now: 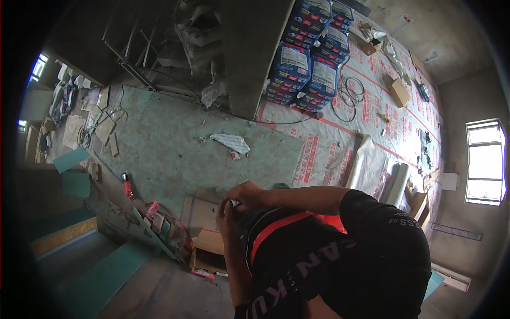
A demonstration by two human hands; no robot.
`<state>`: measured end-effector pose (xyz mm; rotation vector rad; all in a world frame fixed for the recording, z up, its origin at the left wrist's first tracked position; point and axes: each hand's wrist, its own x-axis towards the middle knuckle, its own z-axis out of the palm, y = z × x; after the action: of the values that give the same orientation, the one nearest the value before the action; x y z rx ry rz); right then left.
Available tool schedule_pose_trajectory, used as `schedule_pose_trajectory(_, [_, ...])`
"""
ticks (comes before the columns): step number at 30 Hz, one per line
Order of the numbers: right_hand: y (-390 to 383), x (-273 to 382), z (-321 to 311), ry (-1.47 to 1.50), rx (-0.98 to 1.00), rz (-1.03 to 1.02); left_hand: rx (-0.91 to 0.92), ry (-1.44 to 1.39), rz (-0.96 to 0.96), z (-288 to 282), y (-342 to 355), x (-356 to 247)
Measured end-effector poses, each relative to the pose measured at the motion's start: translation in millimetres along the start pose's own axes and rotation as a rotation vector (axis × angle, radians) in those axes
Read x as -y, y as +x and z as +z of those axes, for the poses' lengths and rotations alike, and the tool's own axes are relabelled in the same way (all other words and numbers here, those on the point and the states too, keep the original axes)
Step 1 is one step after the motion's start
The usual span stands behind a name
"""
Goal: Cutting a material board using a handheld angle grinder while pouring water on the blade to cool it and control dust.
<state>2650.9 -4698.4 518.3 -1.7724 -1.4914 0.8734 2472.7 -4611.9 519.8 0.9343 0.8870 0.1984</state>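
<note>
My right hand (246, 194) is closed over my left hand (227, 213) in front of my waist, their fingers bent around a small light object (235, 203) that I cannot make out. Beneath them lies a flat cardboard sheet (196, 206), with an open cardboard box (208, 242) just below and left of my forearms. The pale green floor covering (175, 149) stretches out beyond my hands.
Blue packaged stacks (295, 66) stand by a concrete column (241, 64), near coiled cable (345, 101). Rolled sheeting (363, 158) lies right. Broken boards (103, 130), a red-handled tool (127, 187) and scraps lie left. A drop with green-covered steps (103, 276) is lower left.
</note>
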Motion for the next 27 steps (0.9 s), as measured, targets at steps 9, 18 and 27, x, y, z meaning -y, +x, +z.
schedule_pose_trajectory(9, [180.2, 35.4, -17.3, 0.012, 0.200, -0.019, -0.108, -0.243, -0.056, -95.0, 72.6, -107.4])
schedule_pose_trajectory(18, [278.4, 5.3, -79.1, 0.279, 0.351, -0.172, -0.327, -0.487, -0.069, -65.8, 137.3, -155.7])
schedule_pose_trajectory(27, [392.5, -10.0, -110.7, 0.263, 0.589, -0.158, -0.358, -0.681, -0.011, -74.5, 197.1, -211.4])
